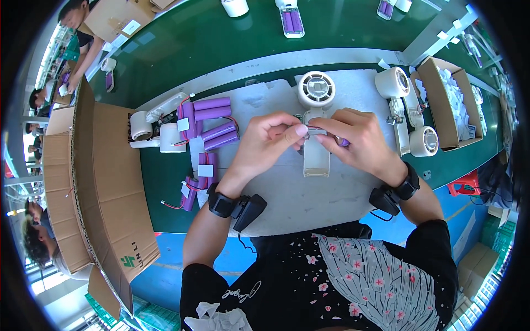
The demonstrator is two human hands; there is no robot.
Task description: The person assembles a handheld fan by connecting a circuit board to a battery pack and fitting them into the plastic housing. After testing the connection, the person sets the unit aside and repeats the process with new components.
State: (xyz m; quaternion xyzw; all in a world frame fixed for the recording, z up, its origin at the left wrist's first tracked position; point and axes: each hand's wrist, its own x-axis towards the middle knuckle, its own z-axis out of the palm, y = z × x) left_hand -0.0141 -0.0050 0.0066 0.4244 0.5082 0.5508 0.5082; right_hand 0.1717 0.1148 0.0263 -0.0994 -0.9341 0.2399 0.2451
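Note:
A white handheld fan lies in front of me, its round grilled head pointing away and its handle toward me. Over the upper handle, my left hand and my right hand meet in a pinch. Between their fingertips is a small light grey piece, too small to name. Something purple shows beneath my right fingers; the hand hides most of it. Left of my hands lie several purple battery packs with red and black wires and white labels.
More white fan parts lie to the right, beside a cardboard box of small white pieces. A tall open carton stands at the left edge. White sheeting covers part of the green table. Across the divider, a person reaches over another surface.

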